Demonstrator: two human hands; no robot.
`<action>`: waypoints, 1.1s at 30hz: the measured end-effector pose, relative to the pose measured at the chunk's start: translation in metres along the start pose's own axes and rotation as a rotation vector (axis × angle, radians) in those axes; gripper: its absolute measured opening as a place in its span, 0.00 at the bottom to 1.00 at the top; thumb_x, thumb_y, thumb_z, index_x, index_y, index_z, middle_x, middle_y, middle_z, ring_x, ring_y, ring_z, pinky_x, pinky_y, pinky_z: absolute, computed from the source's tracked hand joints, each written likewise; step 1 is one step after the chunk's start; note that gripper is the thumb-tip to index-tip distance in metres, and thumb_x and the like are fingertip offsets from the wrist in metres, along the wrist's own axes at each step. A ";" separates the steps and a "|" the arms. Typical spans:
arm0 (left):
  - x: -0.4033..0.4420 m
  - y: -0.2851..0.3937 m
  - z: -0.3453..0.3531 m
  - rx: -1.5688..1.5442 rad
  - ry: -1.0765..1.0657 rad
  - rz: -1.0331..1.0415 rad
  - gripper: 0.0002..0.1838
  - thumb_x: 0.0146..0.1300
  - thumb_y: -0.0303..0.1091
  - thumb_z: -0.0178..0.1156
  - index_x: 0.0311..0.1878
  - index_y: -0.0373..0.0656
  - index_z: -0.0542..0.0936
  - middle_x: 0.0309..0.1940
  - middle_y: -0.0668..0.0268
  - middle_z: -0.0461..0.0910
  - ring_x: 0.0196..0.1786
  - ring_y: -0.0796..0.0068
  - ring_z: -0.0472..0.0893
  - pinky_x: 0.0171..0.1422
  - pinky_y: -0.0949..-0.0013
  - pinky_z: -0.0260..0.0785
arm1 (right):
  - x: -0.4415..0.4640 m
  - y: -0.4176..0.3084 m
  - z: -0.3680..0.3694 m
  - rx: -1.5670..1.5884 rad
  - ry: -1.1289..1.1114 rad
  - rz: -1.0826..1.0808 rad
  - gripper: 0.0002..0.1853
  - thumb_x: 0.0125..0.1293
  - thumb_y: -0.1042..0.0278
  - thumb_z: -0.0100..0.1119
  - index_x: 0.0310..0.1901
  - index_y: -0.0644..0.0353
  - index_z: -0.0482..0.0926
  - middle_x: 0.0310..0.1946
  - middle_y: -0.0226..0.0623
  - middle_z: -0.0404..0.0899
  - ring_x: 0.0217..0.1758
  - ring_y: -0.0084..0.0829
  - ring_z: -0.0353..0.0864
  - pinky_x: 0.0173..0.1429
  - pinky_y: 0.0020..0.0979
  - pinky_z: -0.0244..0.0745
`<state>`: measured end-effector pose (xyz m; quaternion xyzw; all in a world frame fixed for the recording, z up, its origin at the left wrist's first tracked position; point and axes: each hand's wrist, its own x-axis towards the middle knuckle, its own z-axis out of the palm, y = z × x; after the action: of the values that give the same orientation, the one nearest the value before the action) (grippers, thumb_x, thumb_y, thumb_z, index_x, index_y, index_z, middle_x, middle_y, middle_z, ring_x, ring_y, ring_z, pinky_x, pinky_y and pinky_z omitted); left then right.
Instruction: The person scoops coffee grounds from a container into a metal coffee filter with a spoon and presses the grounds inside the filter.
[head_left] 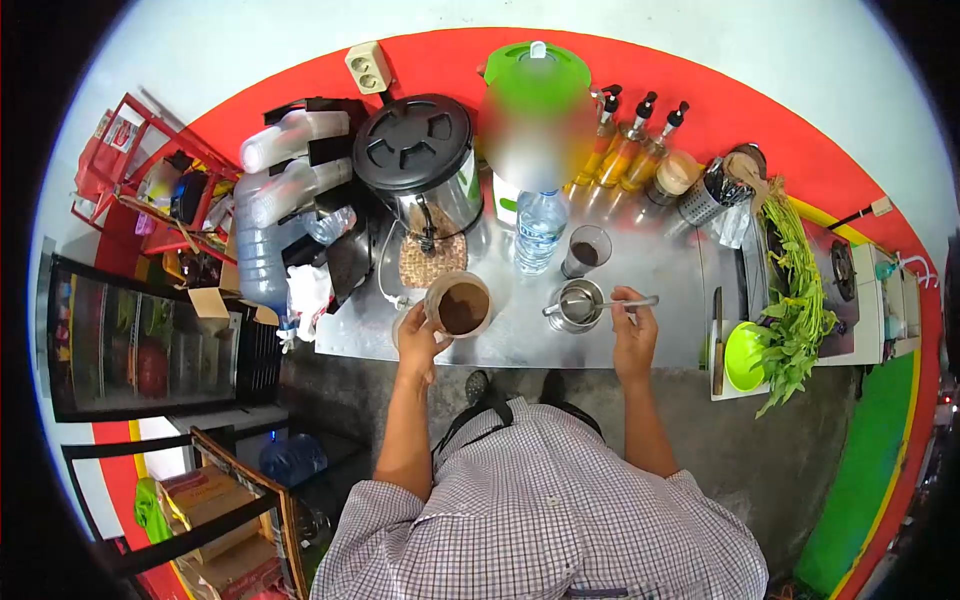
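My left hand (417,338) is closed around the side of a round, clear container with brown powder (464,306) in it, tilted so that its mouth faces me. In my right hand (634,328) is the handle of a metal spoon (630,301), whose bowl end reaches over a small stainless steel cup (574,322). The cup stands on the metal counter, its handle pointing left. Just behind it is a clear glass (587,250) with something dark at the bottom. A water bottle (541,235) stands left of the glass.
A large black-lidded dispenser (418,150) stands at the back left of the steel counter (480,348). Pump bottles (625,150) line the back wall. At right are a knife (718,345), a lime-green bowl (743,360) and leafy greens (795,300). Stacked cups (295,140) sit left.
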<state>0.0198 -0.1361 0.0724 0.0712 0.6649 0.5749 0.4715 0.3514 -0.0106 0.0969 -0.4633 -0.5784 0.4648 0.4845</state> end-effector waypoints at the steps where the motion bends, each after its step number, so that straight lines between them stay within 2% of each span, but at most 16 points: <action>1: 0.001 0.003 -0.003 0.023 0.002 -0.008 0.38 0.74 0.20 0.52 0.87 0.33 0.59 0.73 0.50 0.75 0.68 0.53 0.83 0.67 0.45 0.85 | -0.002 0.000 0.003 0.038 -0.014 0.029 0.17 0.80 0.69 0.65 0.66 0.60 0.83 0.59 0.30 0.82 0.52 0.20 0.74 0.55 0.26 0.74; 3: -0.001 0.010 -0.007 0.049 0.007 0.013 0.35 0.75 0.21 0.52 0.85 0.35 0.64 0.71 0.52 0.76 0.67 0.55 0.84 0.65 0.47 0.85 | -0.004 0.004 0.006 0.064 -0.061 0.064 0.29 0.77 0.66 0.69 0.76 0.58 0.74 0.69 0.35 0.78 0.61 0.24 0.74 0.60 0.29 0.75; 6: 0.014 0.008 -0.017 0.171 0.034 0.043 0.31 0.76 0.22 0.54 0.82 0.37 0.70 0.71 0.52 0.77 0.68 0.55 0.83 0.63 0.48 0.86 | -0.009 0.010 0.009 0.040 -0.099 0.012 0.38 0.72 0.59 0.75 0.80 0.57 0.70 0.74 0.39 0.75 0.70 0.31 0.73 0.64 0.35 0.75; 7: 0.014 0.012 -0.018 0.186 0.037 0.042 0.30 0.75 0.25 0.58 0.79 0.38 0.74 0.72 0.50 0.78 0.71 0.53 0.82 0.68 0.48 0.82 | -0.010 0.011 0.007 -0.001 -0.149 0.090 0.52 0.64 0.53 0.82 0.84 0.56 0.63 0.80 0.42 0.69 0.79 0.39 0.70 0.70 0.40 0.74; 8: 0.013 0.014 -0.017 0.192 0.022 0.039 0.30 0.75 0.25 0.58 0.79 0.38 0.74 0.72 0.50 0.78 0.71 0.53 0.82 0.68 0.48 0.82 | -0.011 0.012 0.007 -0.007 -0.134 0.093 0.52 0.64 0.53 0.82 0.84 0.56 0.63 0.80 0.42 0.69 0.79 0.39 0.70 0.70 0.40 0.74; 10: 0.003 0.026 -0.008 0.574 0.156 0.215 0.32 0.72 0.28 0.64 0.79 0.36 0.74 0.71 0.49 0.79 0.73 0.51 0.80 0.75 0.50 0.74 | -0.014 0.014 0.010 -0.086 -0.212 -0.003 0.64 0.55 0.52 0.89 0.87 0.54 0.55 0.85 0.43 0.63 0.84 0.43 0.66 0.74 0.43 0.74; 11: 0.001 0.027 -0.002 0.576 0.147 0.216 0.32 0.72 0.28 0.64 0.79 0.36 0.74 0.71 0.49 0.79 0.73 0.51 0.80 0.75 0.50 0.74 | -0.015 0.018 0.009 -0.126 -0.239 0.022 0.73 0.48 0.53 0.93 0.89 0.54 0.49 0.88 0.45 0.57 0.88 0.46 0.60 0.79 0.48 0.72; 14: -0.010 0.025 0.020 0.707 0.187 0.972 0.29 0.65 0.26 0.69 0.70 0.34 0.79 0.67 0.44 0.81 0.69 0.38 0.78 0.79 0.45 0.66 | -0.020 0.033 0.013 -0.107 -0.232 0.103 0.78 0.44 0.48 0.95 0.90 0.53 0.46 0.87 0.46 0.59 0.89 0.47 0.59 0.82 0.51 0.70; 16: -0.015 0.031 0.037 0.686 -0.110 0.956 0.28 0.66 0.24 0.68 0.71 0.37 0.78 0.68 0.47 0.81 0.70 0.45 0.80 0.77 0.48 0.69 | -0.018 0.034 0.014 -0.157 -0.234 0.110 0.76 0.47 0.52 0.94 0.90 0.54 0.46 0.85 0.47 0.63 0.87 0.47 0.63 0.83 0.52 0.69; 18: -0.030 0.034 0.058 0.567 -0.403 0.676 0.29 0.68 0.23 0.68 0.73 0.39 0.77 0.70 0.49 0.81 0.69 0.52 0.82 0.73 0.52 0.74 | -0.013 0.042 0.015 -0.139 -0.319 0.213 0.73 0.51 0.61 0.92 0.90 0.57 0.45 0.83 0.49 0.65 0.84 0.48 0.69 0.80 0.49 0.74; 19: -0.031 0.030 0.067 0.566 -0.401 0.678 0.29 0.68 0.23 0.68 0.73 0.39 0.77 0.70 0.49 0.81 0.69 0.52 0.82 0.73 0.52 0.74 | -0.014 0.051 0.018 -0.147 -0.280 0.183 0.65 0.53 0.64 0.91 0.87 0.61 0.54 0.76 0.47 0.75 0.79 0.44 0.76 0.78 0.46 0.75; 21: -0.031 0.021 0.082 0.553 -0.621 0.579 0.31 0.70 0.23 0.68 0.76 0.41 0.75 0.71 0.51 0.81 0.68 0.57 0.84 0.70 0.54 0.77 | -0.010 0.066 0.018 -0.156 -0.313 0.197 0.60 0.54 0.64 0.90 0.84 0.63 0.59 0.74 0.46 0.78 0.77 0.42 0.78 0.78 0.44 0.76; 23: -0.030 0.013 0.090 0.592 -0.631 0.602 0.32 0.70 0.24 0.68 0.77 0.41 0.75 0.70 0.51 0.82 0.68 0.56 0.84 0.71 0.54 0.76 | -0.008 0.078 0.024 -0.103 -0.311 0.260 0.48 0.56 0.63 0.88 0.76 0.64 0.71 0.67 0.44 0.85 0.72 0.38 0.84 0.76 0.40 0.77; 26: -0.034 0.014 0.088 0.629 -0.612 0.637 0.31 0.70 0.24 0.68 0.76 0.40 0.75 0.70 0.51 0.82 0.68 0.53 0.84 0.71 0.53 0.76 | -0.002 0.058 0.027 -0.230 -0.347 0.221 0.45 0.56 0.62 0.88 0.73 0.65 0.73 0.65 0.44 0.87 0.70 0.38 0.86 0.75 0.40 0.78; 30: -0.027 0.013 0.055 0.663 -0.237 0.896 0.27 0.65 0.23 0.68 0.68 0.40 0.79 0.66 0.51 0.82 0.70 0.44 0.79 0.77 0.50 0.69 | -0.004 0.070 0.038 -0.191 -0.387 0.165 0.44 0.56 0.62 0.89 0.71 0.64 0.75 0.63 0.45 0.88 0.67 0.38 0.87 0.72 0.40 0.80; 33: -0.020 0.020 0.019 0.635 -0.062 1.014 0.25 0.63 0.23 0.69 0.65 0.40 0.80 0.62 0.51 0.81 0.68 0.44 0.78 0.76 0.51 0.68 | -0.007 0.065 0.050 -0.238 -0.409 0.152 0.44 0.55 0.64 0.90 0.71 0.65 0.75 0.62 0.45 0.88 0.67 0.39 0.88 0.71 0.40 0.80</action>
<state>0.0352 -0.1288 0.1015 0.5339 0.6732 0.4990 0.1132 0.3084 -0.0133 0.0266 -0.4556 -0.6784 0.5128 0.2630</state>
